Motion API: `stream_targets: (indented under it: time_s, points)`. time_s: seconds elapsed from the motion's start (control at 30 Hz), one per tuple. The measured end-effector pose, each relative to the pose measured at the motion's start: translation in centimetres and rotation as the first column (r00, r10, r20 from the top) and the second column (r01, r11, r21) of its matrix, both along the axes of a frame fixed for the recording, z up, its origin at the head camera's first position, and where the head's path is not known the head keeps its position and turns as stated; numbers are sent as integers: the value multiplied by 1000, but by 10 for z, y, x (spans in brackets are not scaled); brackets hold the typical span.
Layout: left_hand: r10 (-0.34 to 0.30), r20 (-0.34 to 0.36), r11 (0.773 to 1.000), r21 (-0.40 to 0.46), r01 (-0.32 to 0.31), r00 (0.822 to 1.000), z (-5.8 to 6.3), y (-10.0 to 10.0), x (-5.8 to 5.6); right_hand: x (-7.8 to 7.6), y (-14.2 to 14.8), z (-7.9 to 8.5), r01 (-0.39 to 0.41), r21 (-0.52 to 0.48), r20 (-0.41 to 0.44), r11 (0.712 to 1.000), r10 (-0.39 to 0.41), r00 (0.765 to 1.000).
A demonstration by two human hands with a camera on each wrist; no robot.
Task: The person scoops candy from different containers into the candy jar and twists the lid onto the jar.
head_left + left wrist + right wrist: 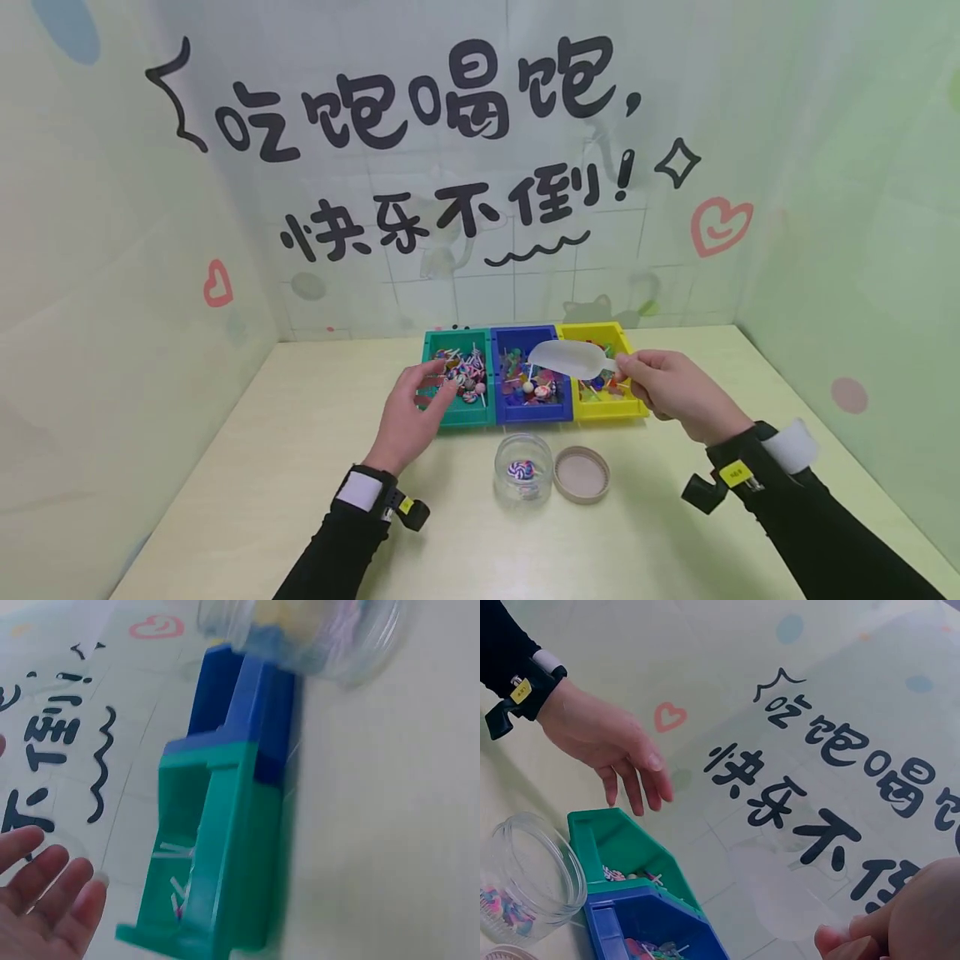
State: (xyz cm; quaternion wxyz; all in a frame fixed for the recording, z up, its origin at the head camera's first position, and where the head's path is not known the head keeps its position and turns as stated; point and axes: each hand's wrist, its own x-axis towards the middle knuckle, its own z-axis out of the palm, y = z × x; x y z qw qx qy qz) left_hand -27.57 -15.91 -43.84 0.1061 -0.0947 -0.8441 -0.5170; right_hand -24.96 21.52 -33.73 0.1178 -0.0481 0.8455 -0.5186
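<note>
Head view showed the white scoop [570, 359] just left of the right hand [678, 392], whose thumb and fingers pinched its handle; its bowl appeared across the blue bin [534, 413] and yellow bin [611, 409]. The left hand [412, 408] hung beside the green bin [468, 418], thumb and fingers apart, gripping nothing. Lollipops [471, 373] lay in that bin. Nearer the person, in front of the blue bin, an uncovered glass jar [501, 482] with swirled candy [521, 471] inside stood on the bench [300, 433], a beige lid [581, 475] just to its right.
</note>
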Motion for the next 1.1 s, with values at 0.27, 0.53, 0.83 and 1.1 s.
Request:
stream_targets:
  time_s: [0.27, 0.53, 0.83, 1.1]
  points:
    - [188, 48, 982, 17, -189, 981, 5, -23, -19, -7, -7, 4, 19, 12, -24, 1000, -18, 1000]
    - [213, 124, 976, -69, -206, 969, -10, -30, -34, -19, -15, 6, 48, 33, -55, 998, -46, 997]
    - [230, 182, 971, -111, -212, 956, -24, -27, -42, -36, -28, 1, 72, 151, -94, 986, -59, 994]
    - [217, 224, 976, -51, -211, 950, -31, -21, -40, -51, -40, -4, 79, 315, -96, 946, -51, 994]
